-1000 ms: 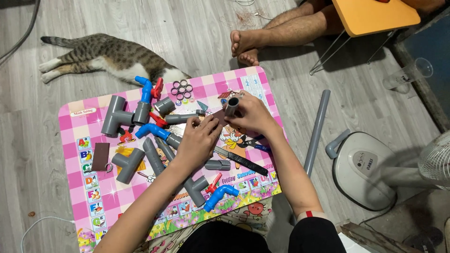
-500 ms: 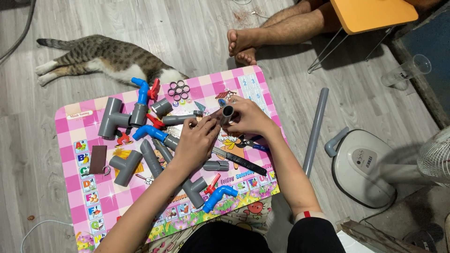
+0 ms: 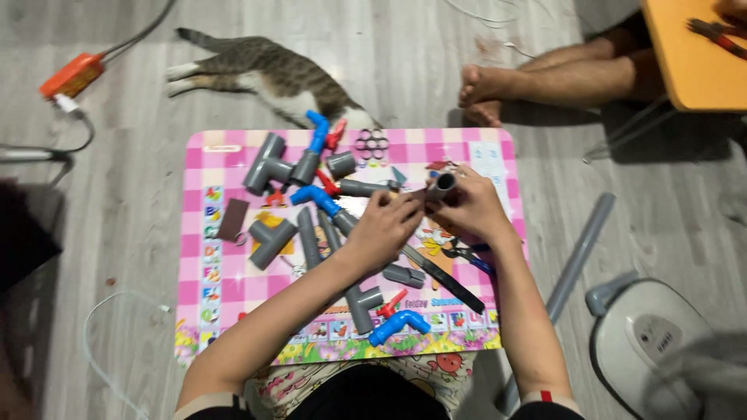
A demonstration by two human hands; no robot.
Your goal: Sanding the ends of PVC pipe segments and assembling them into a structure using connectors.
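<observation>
I see both hands grasping: right hand [image 3: 476, 210] holds grey pipe fitting [image 3: 442, 187], left hand [image 3: 385, 229] pinches it at 9 o'clock, over pink table [image 3: 226, 148].

left hand [image 3: 383, 229], right hand [image 3: 471, 210], fingers curled, close together

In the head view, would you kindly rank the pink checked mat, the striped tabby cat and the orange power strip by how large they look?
1. Pink checked mat, plainly the largest.
2. Striped tabby cat, lying on the floor beyond the mat.
3. Orange power strip, smallest; it lies about as far away as the cat, so that ranking seems fair.
</observation>
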